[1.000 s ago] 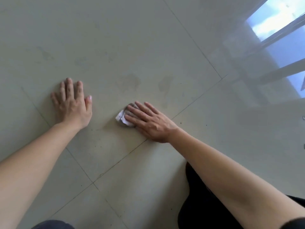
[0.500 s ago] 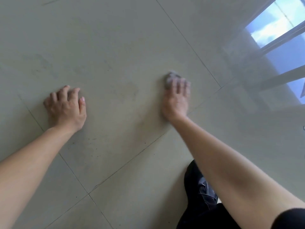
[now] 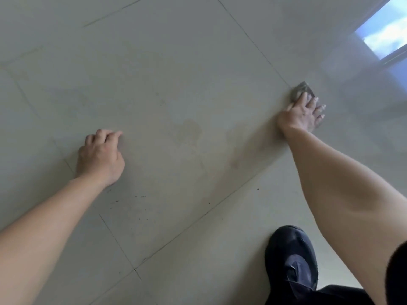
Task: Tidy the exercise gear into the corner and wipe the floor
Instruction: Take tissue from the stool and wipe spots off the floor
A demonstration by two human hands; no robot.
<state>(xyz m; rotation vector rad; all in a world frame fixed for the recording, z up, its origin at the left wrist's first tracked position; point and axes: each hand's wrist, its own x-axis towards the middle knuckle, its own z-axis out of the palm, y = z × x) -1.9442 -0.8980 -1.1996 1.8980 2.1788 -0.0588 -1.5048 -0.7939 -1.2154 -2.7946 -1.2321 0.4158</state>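
Cloth (image 3: 302, 90) lies on floor (image 3: 176, 80) under spread right hand (image 3: 300, 116); left hand (image 3: 100, 159) curls empty.

The floor (image 3: 176, 73) is pale glossy tile with thin dark joints, a window reflection (image 3: 383, 36) at upper right, faint stains (image 3: 191, 128) mid-frame and dark specks (image 3: 136, 197) below them. On it lie a grey rag (image 3: 301, 91) at right under the flat right hand (image 3: 301, 115), the curled left hand (image 3: 100, 157) at left, and a dark shoe (image 3: 290, 256) at lower right.
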